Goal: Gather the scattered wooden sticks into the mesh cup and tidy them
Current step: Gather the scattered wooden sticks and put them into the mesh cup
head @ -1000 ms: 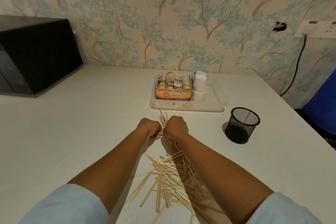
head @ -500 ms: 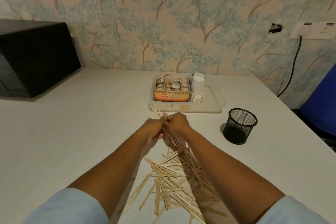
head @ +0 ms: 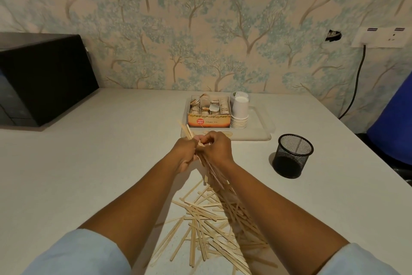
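Bundle of thin pale wooden sticks [head: 208, 166] clamped between left hand [head: 186, 152] and right hand [head: 217, 148], tilted, tips poking out past the left hand. Loose sticks [head: 207, 230] lie flat, criss-crossed in a messy pile on the counter below the hands, between the forearms. Black mesh cup [head: 292, 155] upright, open end up, right of the right hand, apart from it.

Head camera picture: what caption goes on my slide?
Both hands grip a bundle of wooden sticks above the scattered pile, mesh cup empty nearby.
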The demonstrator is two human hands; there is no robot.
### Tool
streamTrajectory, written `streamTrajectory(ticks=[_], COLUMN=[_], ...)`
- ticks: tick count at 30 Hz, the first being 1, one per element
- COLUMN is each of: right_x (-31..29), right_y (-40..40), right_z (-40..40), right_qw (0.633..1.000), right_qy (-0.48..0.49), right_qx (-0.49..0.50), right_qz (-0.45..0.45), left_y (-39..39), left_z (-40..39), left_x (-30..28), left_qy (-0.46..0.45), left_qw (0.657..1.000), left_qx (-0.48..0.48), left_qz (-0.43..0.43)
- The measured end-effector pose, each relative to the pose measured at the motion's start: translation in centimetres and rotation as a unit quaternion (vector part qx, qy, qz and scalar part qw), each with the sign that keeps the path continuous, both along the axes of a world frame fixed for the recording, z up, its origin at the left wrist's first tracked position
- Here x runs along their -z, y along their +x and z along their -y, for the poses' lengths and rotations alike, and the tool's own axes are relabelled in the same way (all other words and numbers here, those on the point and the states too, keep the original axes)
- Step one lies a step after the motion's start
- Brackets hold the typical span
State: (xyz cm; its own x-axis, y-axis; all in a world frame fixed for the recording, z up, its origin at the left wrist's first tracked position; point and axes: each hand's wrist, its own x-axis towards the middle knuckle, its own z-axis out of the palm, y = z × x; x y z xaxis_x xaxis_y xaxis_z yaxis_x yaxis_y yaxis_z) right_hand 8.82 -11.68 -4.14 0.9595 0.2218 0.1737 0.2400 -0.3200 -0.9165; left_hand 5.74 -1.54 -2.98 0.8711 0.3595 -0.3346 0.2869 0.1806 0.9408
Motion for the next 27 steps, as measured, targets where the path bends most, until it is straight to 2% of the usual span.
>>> streamTrajectory(ticks=[6, 8, 13, 15, 16, 19, 20, 23, 25, 27], right_x=[-0.3, -0.2, 0.3, 0.4, 0.3, 0.1, 0.1, -0.2, -0.3, -0.5], right_y=[-0.3, -0.2, 0.0, 0.2, 0.3, 0.2, 0.3, 0.3, 0.3, 0.1], right_z=[-0.3, -0.1, 0.5, 0.6, 0.4, 0.1, 0.0, -0.1, -0.1, -0.3], right_qw=[0.994, 0.991, 0.985, 0.978, 0.969, 0.906, 0.875, 0.753, 0.694, 0.667], right_qy=[0.077, 0.083, 0.002, 0.015, 0.053, 0.226, 0.291, 0.485, 0.552, 0.584], right_qx=[-0.01, 0.025, 0.107, 0.119, 0.124, 0.116, 0.1, 0.044, 0.025, 0.015], right_qz=[-0.075, -0.105, -0.134, -0.172, -0.209, -0.338, -0.373, -0.444, -0.461, -0.462], left_y=[0.9, 0.8, 0.7, 0.7, 0.8, 0.9, 0.9, 0.9, 0.9, 0.8], left_z=[-0.6, -1.0, -1.1, -0.9, -0.8, -0.4, -0.2, 0.6, 1.1, 1.6], left_x=[-0.5, -0.9, -2.3, -2.9, -3.3, -4.2, -4.4, -5.1, -5.3, -5.2], left_qy=[0.115, 0.14, 0.224, 0.258, 0.269, 0.255, 0.242, 0.218, 0.213, 0.202], left_qw=[0.988, 0.984, 0.964, 0.954, 0.95, 0.95, 0.952, 0.955, 0.954, 0.953], left_qx=[-0.098, -0.101, -0.077, -0.066, -0.063, -0.051, -0.043, -0.018, -0.003, 0.004], left_qz=[0.019, 0.047, 0.118, 0.14, 0.148, 0.172, 0.18, 0.2, 0.212, 0.228])
